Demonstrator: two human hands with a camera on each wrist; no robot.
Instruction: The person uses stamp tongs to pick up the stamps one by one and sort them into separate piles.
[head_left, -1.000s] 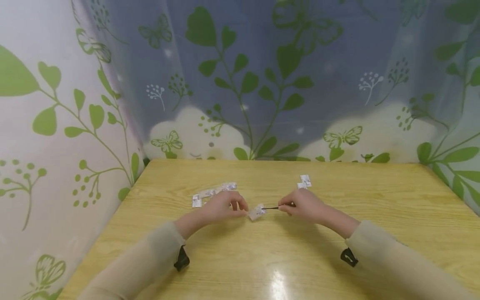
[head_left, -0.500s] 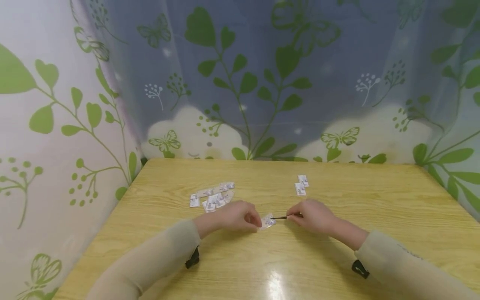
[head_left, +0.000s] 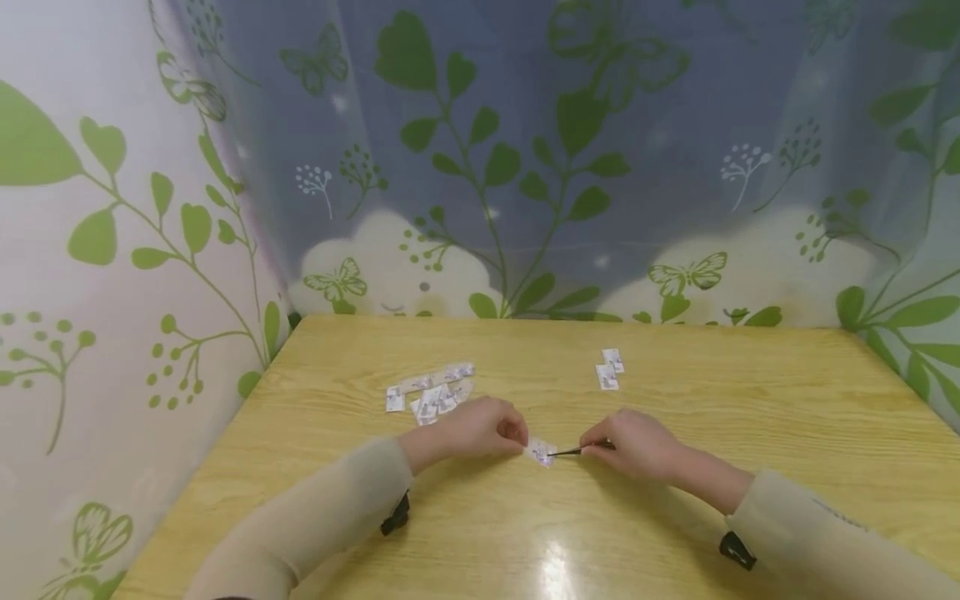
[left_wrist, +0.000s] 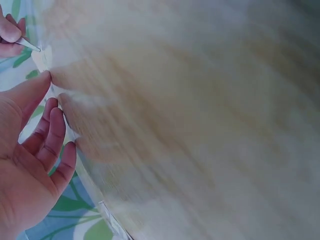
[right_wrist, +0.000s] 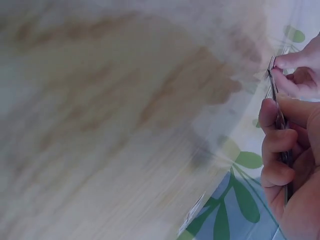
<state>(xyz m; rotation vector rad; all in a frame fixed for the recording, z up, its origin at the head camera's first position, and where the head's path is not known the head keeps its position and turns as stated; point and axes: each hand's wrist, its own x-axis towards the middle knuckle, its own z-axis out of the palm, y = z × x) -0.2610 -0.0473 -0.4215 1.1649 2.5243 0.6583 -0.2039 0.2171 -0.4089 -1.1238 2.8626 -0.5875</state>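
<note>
A small clear packet with printed markings is between my two hands, close over the wooden table. My left hand pinches its left edge between thumb and fingertips. In the left wrist view the other fingers of that hand are bent and spread below the thumb. My right hand grips dark tweezers, whose tips lie at the packet's right part. The right wrist view shows the tweezers running along the curled fingers of the right hand.
Several small printed packets lie in an overlapping group beyond the left hand on the wooden table. Two more white packets lie at the back right. A leaf-patterned curtain stands behind the table's far edge.
Both hands have moved right and nearer the body, carrying the packet and tweezers along. The grouped packets at the left show more fully now, and so do the two at the back right.
</note>
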